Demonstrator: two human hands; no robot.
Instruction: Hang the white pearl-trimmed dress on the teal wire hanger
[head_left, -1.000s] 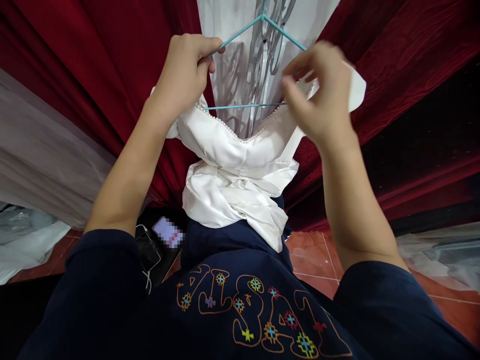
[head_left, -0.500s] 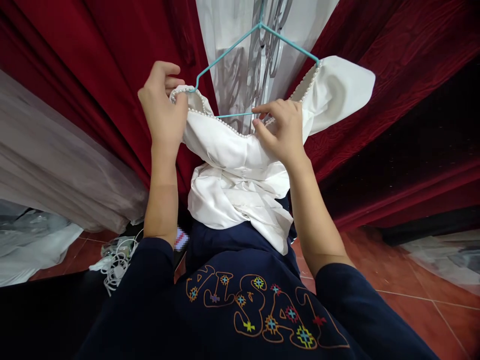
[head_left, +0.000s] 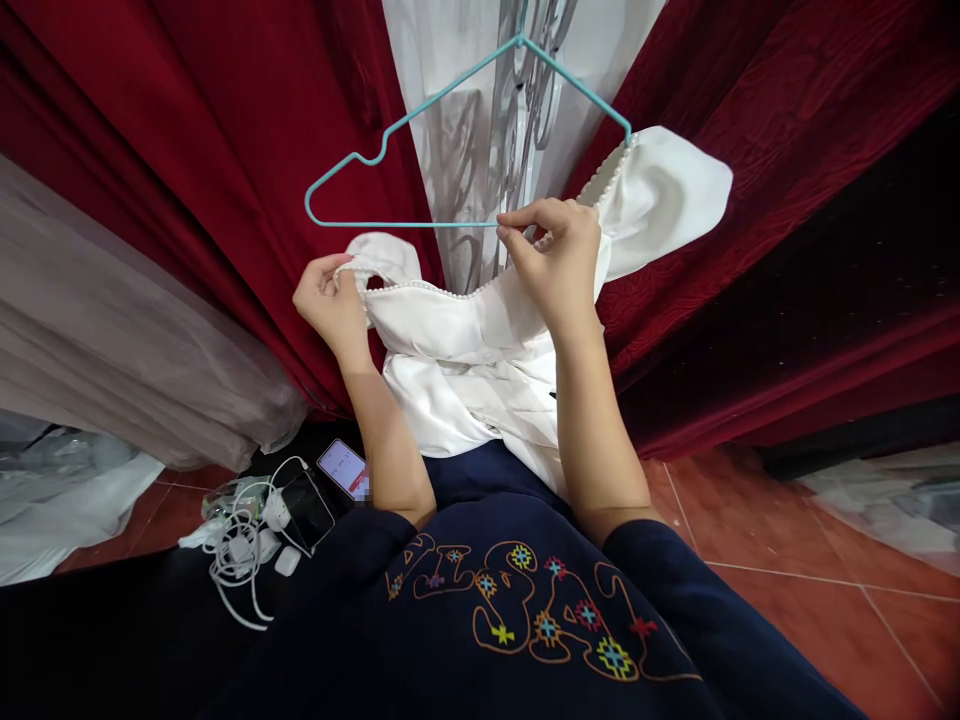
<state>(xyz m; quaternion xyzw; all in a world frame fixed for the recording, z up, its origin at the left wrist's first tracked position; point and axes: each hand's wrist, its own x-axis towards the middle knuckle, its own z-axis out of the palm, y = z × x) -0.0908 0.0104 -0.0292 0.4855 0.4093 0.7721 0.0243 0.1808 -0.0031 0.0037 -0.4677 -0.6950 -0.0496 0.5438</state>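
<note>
A white dress (head_left: 450, 325) with a pearl-beaded neckline hangs in front of me, bunched at the waist. Its right sleeve (head_left: 671, 200) is still looped over the right end of a turquoise hanger (head_left: 442, 95). The hanger's left end is bare. My left hand (head_left: 334, 300) pinches the beaded edge of the left sleeve (head_left: 386, 255), below the hanger and apart from it. My right hand (head_left: 559, 255) grips the hanger's bottom bar between thumb and fingers, in front of the neckline.
Dark red curtains (head_left: 285, 130) hang on both sides, with grey-beige sheer fabric (head_left: 127, 300) at far left. On a black surface (head_left: 120, 620) at lower left lie tangled white cables (head_left: 240, 550) and a phone (head_left: 343, 468). Reddish floor tiles (head_left: 772, 530) show at right.
The dress's left sleeve has come off the hanger's left end. My left hand has moved down with it, while my right hand stays at the bottom bar.
</note>
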